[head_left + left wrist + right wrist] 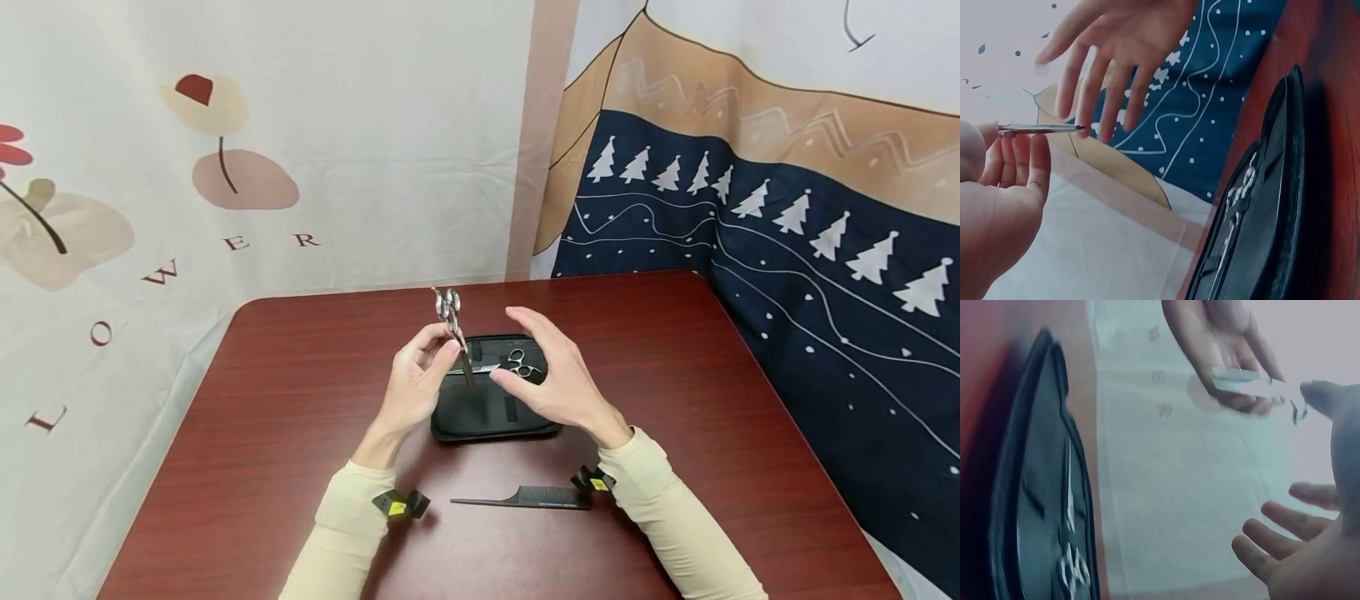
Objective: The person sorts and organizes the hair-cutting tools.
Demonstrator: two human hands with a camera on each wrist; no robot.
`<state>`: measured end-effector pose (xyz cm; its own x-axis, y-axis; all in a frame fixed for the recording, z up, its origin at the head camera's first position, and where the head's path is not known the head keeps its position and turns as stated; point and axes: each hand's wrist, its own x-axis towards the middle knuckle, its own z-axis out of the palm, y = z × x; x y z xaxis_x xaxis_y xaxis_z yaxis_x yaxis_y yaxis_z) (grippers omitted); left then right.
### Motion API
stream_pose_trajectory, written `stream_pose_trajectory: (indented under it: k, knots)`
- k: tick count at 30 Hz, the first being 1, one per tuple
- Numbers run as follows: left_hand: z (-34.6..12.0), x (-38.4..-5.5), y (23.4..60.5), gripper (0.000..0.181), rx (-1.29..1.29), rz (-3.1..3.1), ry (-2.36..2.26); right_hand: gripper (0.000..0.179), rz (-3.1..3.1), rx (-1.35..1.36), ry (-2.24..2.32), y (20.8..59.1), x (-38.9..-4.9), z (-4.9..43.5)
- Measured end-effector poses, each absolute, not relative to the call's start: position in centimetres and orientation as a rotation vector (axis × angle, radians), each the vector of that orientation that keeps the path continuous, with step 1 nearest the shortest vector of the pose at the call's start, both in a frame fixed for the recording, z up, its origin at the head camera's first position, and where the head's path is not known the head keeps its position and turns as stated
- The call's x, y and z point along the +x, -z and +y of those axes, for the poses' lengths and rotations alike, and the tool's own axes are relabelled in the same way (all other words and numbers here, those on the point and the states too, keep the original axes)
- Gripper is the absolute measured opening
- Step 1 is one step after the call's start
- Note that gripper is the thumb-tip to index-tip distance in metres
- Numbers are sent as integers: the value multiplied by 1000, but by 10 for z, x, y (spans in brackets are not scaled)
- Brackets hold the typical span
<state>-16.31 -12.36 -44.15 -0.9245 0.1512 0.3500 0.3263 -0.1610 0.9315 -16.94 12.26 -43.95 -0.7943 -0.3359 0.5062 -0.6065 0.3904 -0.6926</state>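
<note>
My left hand (411,382) pinches a pair of silver thinning scissors (453,323) between thumb and fingers, finger rings up and blades pointing down. Comb-like teeth on the thinning scissors (1238,381) show in the right wrist view. Opposite them, my right hand (558,375) is held with thumb and fingers spread, holding nothing. Both hands are raised over a black case (468,412) lying open on the table. A second pair of scissors (489,368) lies in the case, partly hidden behind my hands in the head view.
A black rat-tail comb (551,497) lies on the red-brown table (300,400), nearer to me than the case and between my forearms. Printed curtains (412,167) hang behind the table and along its right side.
</note>
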Motion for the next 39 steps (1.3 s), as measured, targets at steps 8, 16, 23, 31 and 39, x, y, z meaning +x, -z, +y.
stream_pose_trajectory:
  k: [8,16,23,31,39]
  knots:
    - [-116,-158,438,22,-511,-1837,2267,68,-2313,849,-1339,444,-155,99]
    - [-111,-154,436,19,-505,-1835,2251,48,-2239,869,-1317,449,-151,91]
    - [-107,-153,439,18,-528,-1833,2231,31,-2162,863,-1303,449,-149,87]
    - [-102,-152,440,18,-533,-1847,2229,25,-2092,861,-1271,449,-151,87]
    - [-101,-152,441,24,-549,-1839,2236,21,-2085,886,-1205,448,-152,89]
